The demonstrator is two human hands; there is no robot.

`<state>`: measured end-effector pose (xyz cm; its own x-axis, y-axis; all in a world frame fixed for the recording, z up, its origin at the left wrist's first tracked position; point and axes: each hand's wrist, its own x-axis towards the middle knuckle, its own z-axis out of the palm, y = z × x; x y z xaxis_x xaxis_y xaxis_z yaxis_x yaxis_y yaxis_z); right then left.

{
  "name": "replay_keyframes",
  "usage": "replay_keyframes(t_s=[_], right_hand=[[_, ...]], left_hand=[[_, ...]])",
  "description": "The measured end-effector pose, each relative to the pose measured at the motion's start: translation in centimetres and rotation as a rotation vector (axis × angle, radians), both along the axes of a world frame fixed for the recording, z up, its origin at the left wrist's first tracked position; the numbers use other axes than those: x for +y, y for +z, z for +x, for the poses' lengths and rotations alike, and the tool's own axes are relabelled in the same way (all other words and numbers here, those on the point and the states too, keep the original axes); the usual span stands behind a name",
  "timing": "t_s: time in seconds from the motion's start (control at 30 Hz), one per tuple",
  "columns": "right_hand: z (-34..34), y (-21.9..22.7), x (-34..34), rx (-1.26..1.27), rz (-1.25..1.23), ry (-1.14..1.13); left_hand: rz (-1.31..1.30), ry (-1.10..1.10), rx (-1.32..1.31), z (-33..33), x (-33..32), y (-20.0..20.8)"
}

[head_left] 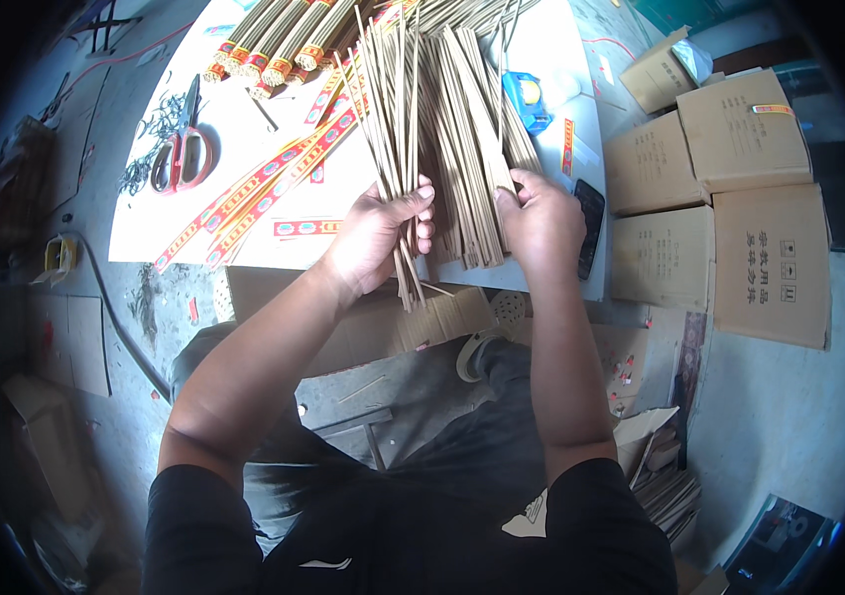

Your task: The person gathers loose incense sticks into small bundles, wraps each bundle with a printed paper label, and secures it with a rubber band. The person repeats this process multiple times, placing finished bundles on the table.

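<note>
Left hand (383,233) closed around a fanned bunch of thin tan sticks (398,129), fingers wrapped over their lower part, ends poking below the palm. Right hand (540,220) curled on the loose stick pile (467,149) beside it. Beyond, white table (244,129), red-handled scissors (182,149), banded bundles (279,40).

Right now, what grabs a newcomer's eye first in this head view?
The fan of thin tan sticks at centre top, gripped low down by the left hand and touched by the right hand over the white table. Next, the red-handled scissors at the table's left and the red-and-yellow paper bands beside them. Stacked cardboard boxes fill the right.
</note>
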<state>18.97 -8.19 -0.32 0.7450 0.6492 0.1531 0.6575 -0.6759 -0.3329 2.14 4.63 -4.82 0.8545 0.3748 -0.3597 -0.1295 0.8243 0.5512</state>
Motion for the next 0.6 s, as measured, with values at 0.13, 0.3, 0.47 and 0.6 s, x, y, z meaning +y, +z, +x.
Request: replay_keyframes(t_s=[0.13,0.3,0.47,0.6], right_hand=[[0.2,0.2,-0.2,-0.027,0.043,0.013],[-0.5,1.1,0.3,-0.017,0.034,-0.004],[0.1,-0.6,-0.1,0.146,0.098,0.076],[0.6,-1.4,-0.6,0.433,0.095,0.113]], left_hand=[[-0.028,0.003,-0.037,0.0,-0.1,-0.2],[-0.060,-0.007,-0.036,0.0,0.2,-0.6],[-0.059,-0.001,-0.015,0.1,-0.1,-0.3],[-0.053,0.016,0.000,0.3,-0.2,0.0]])
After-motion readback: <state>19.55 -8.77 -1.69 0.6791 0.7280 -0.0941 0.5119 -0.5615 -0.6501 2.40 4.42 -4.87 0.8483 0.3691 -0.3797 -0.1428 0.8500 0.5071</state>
